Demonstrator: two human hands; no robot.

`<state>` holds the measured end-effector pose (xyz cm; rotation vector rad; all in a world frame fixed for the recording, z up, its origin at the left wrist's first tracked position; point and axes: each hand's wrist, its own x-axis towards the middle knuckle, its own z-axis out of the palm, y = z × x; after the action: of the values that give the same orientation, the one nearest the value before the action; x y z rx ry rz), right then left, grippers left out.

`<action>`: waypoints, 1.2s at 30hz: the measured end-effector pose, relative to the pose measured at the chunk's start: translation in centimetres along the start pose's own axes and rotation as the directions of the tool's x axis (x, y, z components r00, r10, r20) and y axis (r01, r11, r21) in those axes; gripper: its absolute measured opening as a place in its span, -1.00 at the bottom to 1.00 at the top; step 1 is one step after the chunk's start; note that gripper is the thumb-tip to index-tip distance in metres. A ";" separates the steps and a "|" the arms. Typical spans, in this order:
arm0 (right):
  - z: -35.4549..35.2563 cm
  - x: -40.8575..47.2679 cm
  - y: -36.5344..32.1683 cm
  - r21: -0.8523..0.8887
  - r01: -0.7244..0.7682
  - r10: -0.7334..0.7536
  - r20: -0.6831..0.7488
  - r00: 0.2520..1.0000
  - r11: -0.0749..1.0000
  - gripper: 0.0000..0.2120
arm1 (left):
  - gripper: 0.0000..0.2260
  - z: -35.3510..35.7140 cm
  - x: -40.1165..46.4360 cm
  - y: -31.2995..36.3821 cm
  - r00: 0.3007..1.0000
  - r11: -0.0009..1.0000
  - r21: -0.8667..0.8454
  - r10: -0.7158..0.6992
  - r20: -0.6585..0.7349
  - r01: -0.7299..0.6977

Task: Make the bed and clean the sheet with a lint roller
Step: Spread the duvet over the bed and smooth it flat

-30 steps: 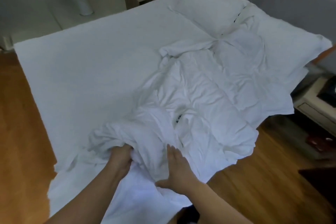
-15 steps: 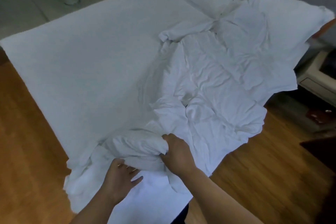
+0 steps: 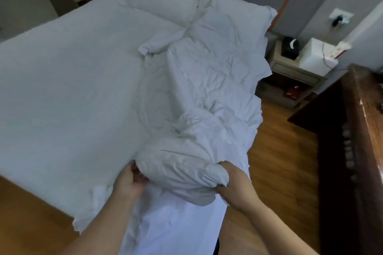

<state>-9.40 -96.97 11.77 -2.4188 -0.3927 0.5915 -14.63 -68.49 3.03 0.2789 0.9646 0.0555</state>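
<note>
We stand at the near corner of the bed (image 3: 62,93), both hands on a crumpled white sheet (image 3: 209,89). Our left hand (image 3: 129,182) is tucked under the left side of a bunched roll of the sheet, fingers curled up against the cloth; how firmly that grip closes on it we cannot tell, since the fabric hides the fingertips. Our right hand (image 3: 234,186) clutches the right end of the same roll, fingers and thumb curled round a fold. The rest of the sheet runs rumpled along the bed's right edge up to the head end, where it overlaps the right pillow (image 3: 244,20); part of it drapes down over the near corner toward us. A second pillow (image 3: 163,0) lies beside it at the head edge. The left half of the mattress is smooth and bare of loose cloth. A nightstand (image 3: 290,72) stands beyond the bed's right edge, and another (image 3: 66,0) past the far left corner.
</note>
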 end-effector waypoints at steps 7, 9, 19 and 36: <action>4.2 -1.3 0.1 -0.121 -0.111 0.117 0.043 0.992 0.986 -0.69 | -0.82 2.0 -3.4 4.6 0.954 0.750 0.589 0.241 0.179 -0.300; 5.5 -0.4 0.1 -0.330 -0.127 0.152 0.052 0.987 0.935 -0.63 | -0.73 -0.3 -2.9 2.8 0.943 0.374 0.875 0.241 0.229 -0.307; 8.7 0.3 2.1 -0.643 -0.308 0.554 0.219 0.804 0.701 -0.25 | -0.34 -9.8 0.7 3.1 0.967 -0.378 0.916 0.153 0.202 -0.132; 25.9 12.4 -6.4 -0.590 -0.211 0.184 -0.107 0.977 0.779 -0.42 | -0.66 -11.2 18.6 11.6 0.994 -0.222 0.969 0.006 0.109 -0.105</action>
<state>-12.60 -74.26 -6.68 -3.1136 -0.3437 0.5598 -12.31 -51.83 -14.92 1.9457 0.6779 -0.7631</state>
